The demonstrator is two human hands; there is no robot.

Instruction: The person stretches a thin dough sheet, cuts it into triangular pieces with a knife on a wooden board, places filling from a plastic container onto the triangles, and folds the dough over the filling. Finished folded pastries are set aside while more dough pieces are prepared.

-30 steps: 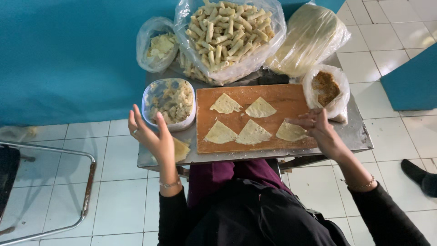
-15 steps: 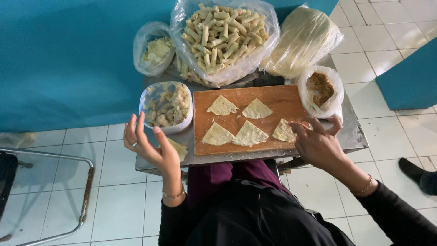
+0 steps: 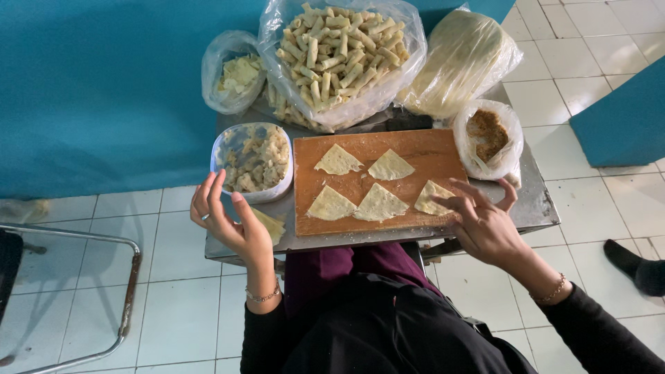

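A wooden cutting board (image 3: pixel 415 142) lies on a small metal table (image 3: pixel 533 208) with several pale triangular dough wrappers (image 3: pixel 379 203) on it. My right hand (image 3: pixel 481 223) hovers at the board's near right corner, fingers spread, fingertips at the rightmost triangle (image 3: pixel 432 197). It holds nothing. My left hand (image 3: pixel 228 221) is raised open at the table's left front, palm up, just in front of a clear tub of chopped filling (image 3: pixel 253 161). A folded wrapper (image 3: pixel 270 225) lies beside that hand.
At the table's back stand a big clear bag of rolled pastries (image 3: pixel 339 52), a small bag of pale pieces (image 3: pixel 232 73), a bag of stacked wrappers (image 3: pixel 460 62) and a bag of brown filling (image 3: pixel 488 135). A metal chair frame (image 3: pixel 104 291) is left; someone's foot (image 3: pixel 634 266) is right.
My right hand has pulled back from the rightmost triangle toward me and spread its fingers. My left hand stays raised and open, shifted slightly.
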